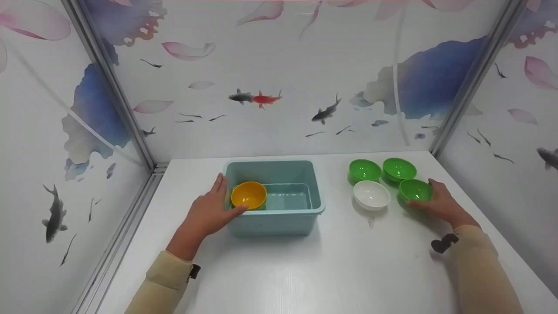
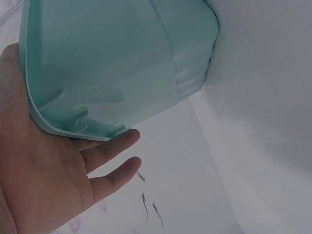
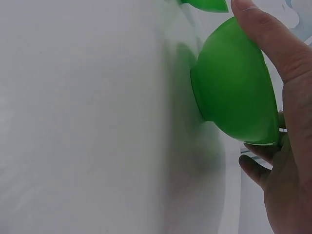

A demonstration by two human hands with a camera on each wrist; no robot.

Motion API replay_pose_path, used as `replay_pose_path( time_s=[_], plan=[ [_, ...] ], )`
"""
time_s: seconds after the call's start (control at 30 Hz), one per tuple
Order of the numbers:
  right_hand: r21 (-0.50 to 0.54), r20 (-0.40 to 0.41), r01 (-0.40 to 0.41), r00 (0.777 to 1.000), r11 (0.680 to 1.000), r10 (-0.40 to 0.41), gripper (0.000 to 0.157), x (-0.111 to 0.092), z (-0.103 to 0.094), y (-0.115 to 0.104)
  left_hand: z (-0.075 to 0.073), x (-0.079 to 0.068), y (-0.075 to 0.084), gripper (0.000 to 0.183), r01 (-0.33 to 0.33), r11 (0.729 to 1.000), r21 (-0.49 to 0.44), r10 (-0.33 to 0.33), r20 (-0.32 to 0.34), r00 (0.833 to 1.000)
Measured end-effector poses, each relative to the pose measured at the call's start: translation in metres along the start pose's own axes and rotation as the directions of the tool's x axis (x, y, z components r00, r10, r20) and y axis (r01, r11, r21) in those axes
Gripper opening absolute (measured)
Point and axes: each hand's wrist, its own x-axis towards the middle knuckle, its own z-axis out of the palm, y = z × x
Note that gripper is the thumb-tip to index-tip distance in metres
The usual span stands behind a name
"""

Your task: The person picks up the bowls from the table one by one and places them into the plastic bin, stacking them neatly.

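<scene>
A light blue-green plastic basin [image 1: 274, 224] stands on the white table, left of middle, with a yellow bowl [image 1: 249, 195] inside at its left end. My left hand [image 1: 209, 213] rests against the basin's front left corner, thumb along the front rim; straight, spread fingers show beside the basin [image 2: 112, 58] in the left wrist view. On the right, my right hand [image 1: 444, 205] grips a green bowl [image 1: 415, 190] by its rim, thumb on the near side. In the right wrist view, that bowl [image 3: 234, 83] looks tilted; whether its foot touches the table I cannot tell.
Two more green bowls, one at the back left [image 1: 364, 170] and one at the back right [image 1: 399, 169], stand close to the held one. A white bowl [image 1: 371, 195] sits in front of them. Patterned panels [image 1: 279, 78] enclose the table [image 1: 279, 274] at the back and sides.
</scene>
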Motion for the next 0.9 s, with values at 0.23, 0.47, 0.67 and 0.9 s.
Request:
replay_pose_path(
  time_s=[0.23, 0.47, 0.67, 0.9],
  plan=[
    [0.032, -0.004, -0.026, 1.0, 0.999, 0.026, 0.134, -0.001, 0.004, 0.003, 0.0, -0.001, 0.0, 0.125, 0.009, 1.0, -0.002, -0.009, 0.009, 1.0],
    [0.088, -0.021, -0.042, 0.999, 0.995, 0.044, 0.135, -0.004, 0.008, 0.003, 0.001, 0.0, -0.001, 0.12, -0.001, 1.0, -0.003, 0.001, -0.003, 1.0],
    [0.1, -0.035, -0.048, 0.998, 0.994, 0.052, 0.133, -0.002, 0.011, 0.004, 0.002, 0.0, -0.002, 0.122, 0.001, 1.0, -0.001, -0.001, -0.003, 1.0],
    [0.092, -0.048, -0.057, 0.997, 0.994, 0.062, 0.134, -0.003, 0.014, 0.006, 0.001, 0.001, -0.001, 0.13, -0.002, 1.0, -0.002, 0.002, -0.002, 1.0]
  ],
)
